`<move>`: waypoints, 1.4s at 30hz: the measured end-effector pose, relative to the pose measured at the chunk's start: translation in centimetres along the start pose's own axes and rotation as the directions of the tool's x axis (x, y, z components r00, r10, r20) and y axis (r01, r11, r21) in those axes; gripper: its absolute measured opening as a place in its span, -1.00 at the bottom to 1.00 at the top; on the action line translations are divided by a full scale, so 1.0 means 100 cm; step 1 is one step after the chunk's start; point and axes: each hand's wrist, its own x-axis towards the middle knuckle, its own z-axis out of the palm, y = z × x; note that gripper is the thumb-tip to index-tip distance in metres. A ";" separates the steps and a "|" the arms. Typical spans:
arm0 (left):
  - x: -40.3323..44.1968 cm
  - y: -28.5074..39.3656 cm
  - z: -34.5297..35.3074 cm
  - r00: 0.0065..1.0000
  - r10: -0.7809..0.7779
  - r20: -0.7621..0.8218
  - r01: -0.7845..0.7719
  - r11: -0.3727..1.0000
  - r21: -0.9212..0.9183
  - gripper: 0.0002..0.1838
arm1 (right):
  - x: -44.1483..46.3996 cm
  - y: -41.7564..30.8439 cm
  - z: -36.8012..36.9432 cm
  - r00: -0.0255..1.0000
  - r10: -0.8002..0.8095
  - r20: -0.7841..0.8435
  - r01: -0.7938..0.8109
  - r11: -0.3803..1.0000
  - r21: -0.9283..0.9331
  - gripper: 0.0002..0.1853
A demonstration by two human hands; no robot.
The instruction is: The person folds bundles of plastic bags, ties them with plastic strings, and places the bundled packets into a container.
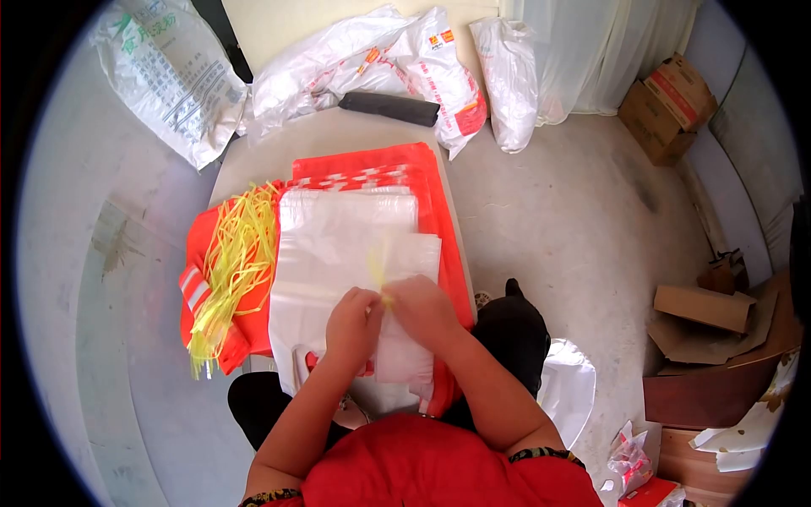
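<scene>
My left hand (353,324) and my right hand (424,311) are close together over a stack of white translucent plastic bags (325,241). Between them, my right fingers are closed on a yellow plastic strip (380,269), whose upper end is blurred. My left fingers are pinched against the strip's lower part, just beside the right hand. Under the white bags lie red-orange bags (418,173). A loose bundle of yellow strips (241,253) rests on red material (201,232) to the left.
White printed sacks (363,55) and a dark roll (389,108) are at the table's far end. Another printed sack (173,80) stands far left. Cardboard boxes (667,110) are at the back right, with an opened carton (718,338) nearer. A white bag (568,389) sits by my right leg.
</scene>
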 end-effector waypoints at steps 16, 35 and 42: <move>0.004 -0.002 -0.008 0.997 -0.047 0.065 0.049 0.998 -0.039 -0.92 | 0.000 0.005 -0.008 0.997 -0.037 0.066 0.030 0.994 0.109 -0.92; 0.009 0.008 -0.011 0.986 -0.024 -0.165 0.075 0.948 0.308 -0.79 | -0.018 0.019 -0.036 0.998 -0.059 -0.035 0.056 0.993 -0.103 -0.68; -0.034 0.003 -0.016 0.982 0.003 0.189 0.032 0.983 -0.181 -0.56 | -0.025 0.010 -0.066 0.898 0.402 0.179 -0.418 0.907 0.057 -0.37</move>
